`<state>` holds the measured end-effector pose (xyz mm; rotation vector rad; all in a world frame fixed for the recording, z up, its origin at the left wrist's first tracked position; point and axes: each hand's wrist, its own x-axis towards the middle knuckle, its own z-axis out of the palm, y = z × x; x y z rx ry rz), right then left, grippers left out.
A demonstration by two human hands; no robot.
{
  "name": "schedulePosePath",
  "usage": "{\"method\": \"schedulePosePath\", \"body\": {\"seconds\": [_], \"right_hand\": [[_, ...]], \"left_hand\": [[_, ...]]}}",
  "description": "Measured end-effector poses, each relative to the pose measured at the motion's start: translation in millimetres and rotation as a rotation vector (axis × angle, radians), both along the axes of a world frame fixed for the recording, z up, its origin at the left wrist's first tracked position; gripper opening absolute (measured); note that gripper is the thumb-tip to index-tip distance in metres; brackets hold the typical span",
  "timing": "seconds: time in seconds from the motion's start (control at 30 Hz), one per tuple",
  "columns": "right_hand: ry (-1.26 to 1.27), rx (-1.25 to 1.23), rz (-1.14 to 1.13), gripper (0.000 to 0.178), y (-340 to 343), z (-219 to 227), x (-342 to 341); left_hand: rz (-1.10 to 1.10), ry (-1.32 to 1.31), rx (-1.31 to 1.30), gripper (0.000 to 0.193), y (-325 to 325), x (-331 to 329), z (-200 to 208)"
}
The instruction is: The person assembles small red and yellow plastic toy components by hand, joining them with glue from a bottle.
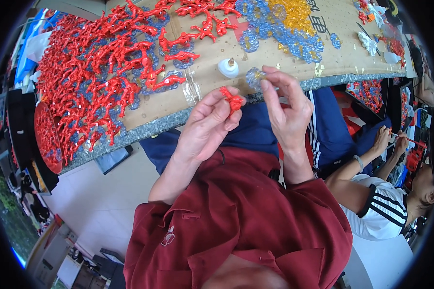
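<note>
My left hand pinches a small red plastic figure in front of the table edge. Close to its right, my right hand holds a translucent bluish plastic piece with a yellowish middle between thumb and fingers. The two parts are apart. Just beyond them on the cardboard stands a small white bottle with a narrow brownish tip. Many red figures lie heaped to the left, several on blue clear pieces. Loose blue clear pieces spread at the far middle, beside yellow clear pieces.
Brown cardboard covers the table, whose grey speckled edge runs before me. At the right, a person in a white shirt works with both hands on a red item. A crumpled white tissue lies at the far right.
</note>
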<state>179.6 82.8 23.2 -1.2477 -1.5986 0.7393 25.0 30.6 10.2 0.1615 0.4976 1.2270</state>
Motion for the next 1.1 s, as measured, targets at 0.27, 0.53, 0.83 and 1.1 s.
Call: {"method": "schedulePosePath", "body": {"seconds": [0.27, 0.53, 0.83, 1.1], "right_hand": [[0.316, -0.253, 0.499, 0.032, 3, 7, 10], [0.354, 0.032, 0.439, 0.022, 6, -11, 14], [0.423, -0.112, 0.527, 0.018, -6, -2, 11], [0.255, -0.060, 0.531, 0.022, -6, 2, 11]], "left_hand": [[-0.090, -0.078, 0.026, 0.028, -4, -5, -8], [-0.059, -0.018, 0.176, 0.025, -6, -1, -11], [0.147, 0.436, 0.336, 0.015, -6, -2, -6], [0.202, 0.630, 0.424, 0.015, -7, -3, -7]]}}
